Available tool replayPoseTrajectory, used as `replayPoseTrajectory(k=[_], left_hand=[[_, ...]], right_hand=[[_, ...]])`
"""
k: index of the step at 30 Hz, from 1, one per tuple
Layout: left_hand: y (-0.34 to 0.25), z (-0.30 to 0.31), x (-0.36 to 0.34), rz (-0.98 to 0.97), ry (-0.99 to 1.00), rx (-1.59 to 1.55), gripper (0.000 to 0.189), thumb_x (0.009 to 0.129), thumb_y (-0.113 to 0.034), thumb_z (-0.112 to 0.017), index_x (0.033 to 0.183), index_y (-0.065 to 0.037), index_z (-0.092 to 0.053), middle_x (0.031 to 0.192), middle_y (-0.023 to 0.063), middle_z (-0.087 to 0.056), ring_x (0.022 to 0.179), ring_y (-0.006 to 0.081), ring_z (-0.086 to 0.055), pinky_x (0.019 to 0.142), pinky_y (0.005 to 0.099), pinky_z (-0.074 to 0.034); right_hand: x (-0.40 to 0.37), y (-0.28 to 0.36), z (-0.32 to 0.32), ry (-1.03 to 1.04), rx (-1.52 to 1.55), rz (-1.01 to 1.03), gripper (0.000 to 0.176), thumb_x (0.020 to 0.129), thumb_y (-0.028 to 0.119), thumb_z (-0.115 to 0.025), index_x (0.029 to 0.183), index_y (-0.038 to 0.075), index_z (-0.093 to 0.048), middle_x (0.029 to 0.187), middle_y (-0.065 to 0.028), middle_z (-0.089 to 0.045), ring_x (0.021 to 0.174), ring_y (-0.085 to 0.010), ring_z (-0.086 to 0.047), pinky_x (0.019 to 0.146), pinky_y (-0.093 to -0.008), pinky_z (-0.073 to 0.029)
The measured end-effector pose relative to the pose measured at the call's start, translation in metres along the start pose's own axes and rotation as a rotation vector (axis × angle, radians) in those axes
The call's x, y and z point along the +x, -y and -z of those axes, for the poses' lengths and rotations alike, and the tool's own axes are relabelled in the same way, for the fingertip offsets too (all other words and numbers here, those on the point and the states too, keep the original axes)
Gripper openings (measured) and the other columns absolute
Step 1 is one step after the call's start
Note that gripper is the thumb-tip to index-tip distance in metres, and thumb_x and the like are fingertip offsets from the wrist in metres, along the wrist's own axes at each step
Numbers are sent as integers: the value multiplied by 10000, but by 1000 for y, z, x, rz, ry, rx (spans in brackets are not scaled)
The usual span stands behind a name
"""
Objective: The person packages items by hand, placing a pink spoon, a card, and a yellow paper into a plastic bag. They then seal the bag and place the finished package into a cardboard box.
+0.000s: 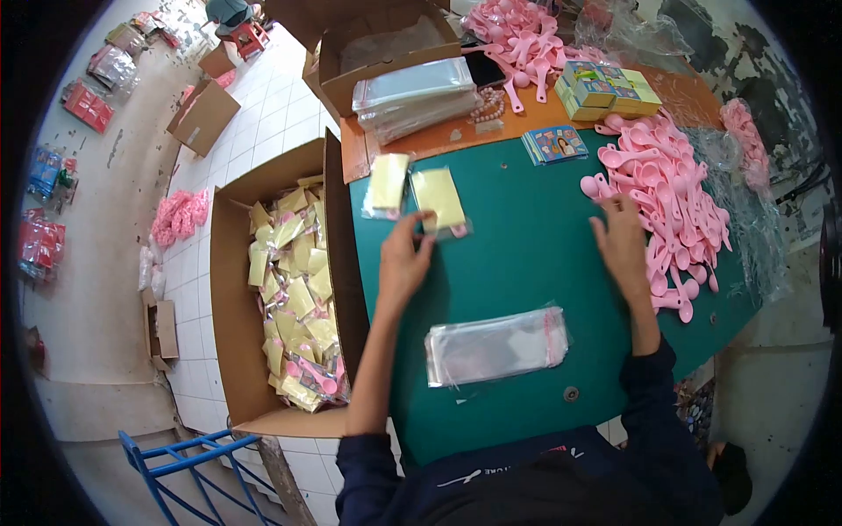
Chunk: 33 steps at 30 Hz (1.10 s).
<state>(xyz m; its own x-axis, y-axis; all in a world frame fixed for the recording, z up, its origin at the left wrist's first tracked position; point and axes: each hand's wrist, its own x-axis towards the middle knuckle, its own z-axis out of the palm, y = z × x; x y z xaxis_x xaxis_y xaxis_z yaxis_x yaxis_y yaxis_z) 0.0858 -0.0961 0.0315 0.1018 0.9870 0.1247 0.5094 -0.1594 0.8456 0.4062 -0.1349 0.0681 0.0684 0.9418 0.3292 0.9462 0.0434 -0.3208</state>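
Note:
My left hand is at the lower left corner of a clear packet with a pale yellow card, thumb and fingers apart. A bit of pink shows at that packet's lower end. Beside it on the left lies a second yellow-card packet. My right hand is at the left edge of a heap of pink plastic spoons, its thumb spread from the fingers; nothing shows in its grip. Between my forearms lies a stack of clear plastic bags on the green tabletop.
Left of the table stands a cardboard box full of yellow-card packets. Printed cards lie at the back, near banded card stacks. More clear bags, another open carton and more pink spoons sit behind. A blue metal frame stands lower left.

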Motion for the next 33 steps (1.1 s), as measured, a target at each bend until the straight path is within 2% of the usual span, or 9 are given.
replayPoseTrajectory(k=[1,4,7,11,15,18,22,28,33], left_hand=[[-1,8,13,75,64,-1,332,776,-1,-600,1101,-62,-573,993,145,-621,733,227,-623,676,324,-487],[-4,15,26,-163,56,203,307,818,-86,-611,1124,-89,-580,1005,169,-608,787,247,-624,654,330,-502],[-39,8,-5,-380,-301,828,257,806,-127,-637,1054,-76,-596,1002,171,-581,860,300,-592,715,368,-484],[-76,-29,-66,-271,293,164,196,754,-150,-688,897,-62,-586,862,119,-528,830,286,-568,702,384,-462],[-70,-54,-80,-353,351,147,177,772,-146,-677,873,-40,-577,825,107,-523,769,262,-579,666,367,-477],[-65,-48,-69,-220,471,-10,169,799,-130,-659,889,-30,-557,828,92,-575,762,207,-605,680,313,-489],[-58,-38,-64,71,608,-521,169,846,-88,-622,955,-22,-511,881,113,-651,821,148,-631,725,259,-500],[-62,-25,-66,279,599,-783,193,847,-76,-629,974,-15,-496,886,138,-681,830,120,-634,708,253,-495],[-67,-16,-71,288,599,-808,236,839,-83,-643,1015,-15,-502,889,136,-682,829,115,-633,707,233,-489]], right_hand=[[-3,-10,2,-35,-77,10,311,786,51,-612,1089,19,-549,994,-188,-528,902,-345,-545,795,-388,-456],[-5,-22,3,-81,-200,-38,321,788,56,-612,1097,26,-531,998,-189,-527,911,-356,-539,820,-411,-439],[-3,-20,-1,-41,-192,-172,315,791,70,-611,1093,35,-526,999,-185,-534,936,-362,-532,826,-419,-427],[-1,-38,-7,-67,-266,-152,246,805,126,-608,1030,53,-542,991,-168,-541,930,-343,-534,781,-431,-419],[-1,-37,5,-90,-263,-157,166,817,133,-588,956,45,-568,946,-157,-551,904,-325,-534,747,-434,-414],[-6,-27,23,-213,68,-146,116,822,96,-568,920,33,-571,906,-155,-556,874,-330,-538,735,-401,-420],[-23,6,52,81,516,-103,141,860,67,-539,999,44,-530,852,-76,-544,812,-189,-558,689,-295,-426],[-38,53,35,420,1733,-500,285,947,219,-477,1165,73,-367,759,-1,-451,654,-81,-427,575,-207,-372],[-37,68,17,218,1197,-204,263,977,306,-403,1001,66,-508,783,-11,-427,637,-63,-417,561,-199,-359]])
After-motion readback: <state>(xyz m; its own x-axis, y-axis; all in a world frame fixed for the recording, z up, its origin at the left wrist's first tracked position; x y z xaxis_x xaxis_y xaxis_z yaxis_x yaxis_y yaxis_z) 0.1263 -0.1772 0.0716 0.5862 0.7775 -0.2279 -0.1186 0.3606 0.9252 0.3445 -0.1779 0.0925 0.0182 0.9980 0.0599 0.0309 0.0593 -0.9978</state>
